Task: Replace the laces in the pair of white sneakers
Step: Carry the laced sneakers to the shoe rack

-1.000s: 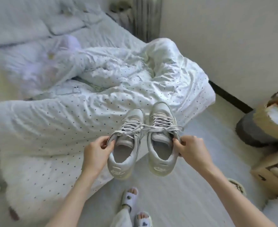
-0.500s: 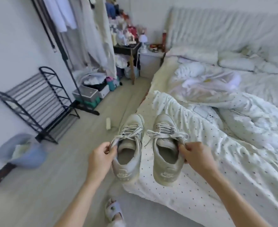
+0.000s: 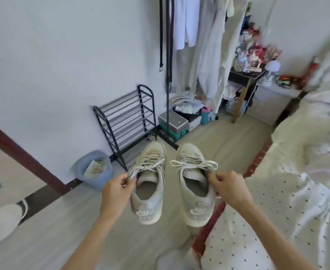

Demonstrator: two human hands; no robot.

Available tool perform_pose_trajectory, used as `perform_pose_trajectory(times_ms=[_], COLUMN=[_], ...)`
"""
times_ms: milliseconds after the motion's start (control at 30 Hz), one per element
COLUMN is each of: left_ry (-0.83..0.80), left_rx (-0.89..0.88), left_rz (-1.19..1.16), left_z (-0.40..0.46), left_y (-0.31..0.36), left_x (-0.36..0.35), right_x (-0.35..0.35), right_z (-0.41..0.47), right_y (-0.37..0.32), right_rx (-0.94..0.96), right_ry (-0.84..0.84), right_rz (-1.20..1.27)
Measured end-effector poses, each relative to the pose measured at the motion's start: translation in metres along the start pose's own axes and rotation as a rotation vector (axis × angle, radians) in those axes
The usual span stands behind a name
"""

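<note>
Barely begun — both sneakers remain laced and tied. The left hand [image 3: 117, 189] pinches the left sneaker [image 3: 150, 182], the right hand [image 3: 229, 189] the right sneaker [image 3: 194, 184], each grip clamped at the collar, above the floor [image 3: 214, 137].

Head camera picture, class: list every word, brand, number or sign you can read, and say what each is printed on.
"NIKE" with a swoosh: heel tab of the left sneaker.
Heel tab of the right sneaker: a swoosh; the lettering is too blurred to read.
Items on the side table: print too small and blurred to read.
</note>
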State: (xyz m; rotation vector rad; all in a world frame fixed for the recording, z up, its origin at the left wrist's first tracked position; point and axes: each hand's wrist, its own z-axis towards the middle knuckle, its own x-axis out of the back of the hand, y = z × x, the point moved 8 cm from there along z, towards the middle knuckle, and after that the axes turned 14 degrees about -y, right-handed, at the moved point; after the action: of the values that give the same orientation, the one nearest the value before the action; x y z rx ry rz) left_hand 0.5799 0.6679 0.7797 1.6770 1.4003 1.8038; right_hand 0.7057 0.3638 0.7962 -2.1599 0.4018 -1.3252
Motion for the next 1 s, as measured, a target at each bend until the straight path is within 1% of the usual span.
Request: perform_pose_trajectory(times_ms=[67,167,367,533,667,867,1000], left_ry=[0.01,0.056,0.084,0.165,0.203,0.222,0.207], left_rx=[0.028,0.06,0.121,0.247,0.315,0.438,0.465], left_rz=[-0.009,-0.019,-0.02,-0.034,-0.088,-0.242,-0.29], left_z=[0.014,0.068,0.193,0.286,0.346,0.422,0.479], left_y=[0.002,0.0,-0.009,-0.002,-0.002,-0.036,-0.063], left_x=[0.007,0.02,0.032,0.045,0.056,0.079,0.091], right_x=[0.002,0.001,0.004,0.018,0.025,-0.004,-0.041], right_z=[0.02,0.087,0.23,0.339,0.425,0.523,0.592], right_y=[-0.014,-0.043,-0.098,-0.141,-0.177,-0.228,-0.269], right_rx=[0.008,0.04,0.1,0.121,0.133,0.11,0.088], right_ry=[-0.008,-0.054,-0.158,-0.264,-0.313,-0.405,-0.479], right_rz=[-0.01,-0.031,-0.089,-0.11,-0.168,-0.162,-0.136])
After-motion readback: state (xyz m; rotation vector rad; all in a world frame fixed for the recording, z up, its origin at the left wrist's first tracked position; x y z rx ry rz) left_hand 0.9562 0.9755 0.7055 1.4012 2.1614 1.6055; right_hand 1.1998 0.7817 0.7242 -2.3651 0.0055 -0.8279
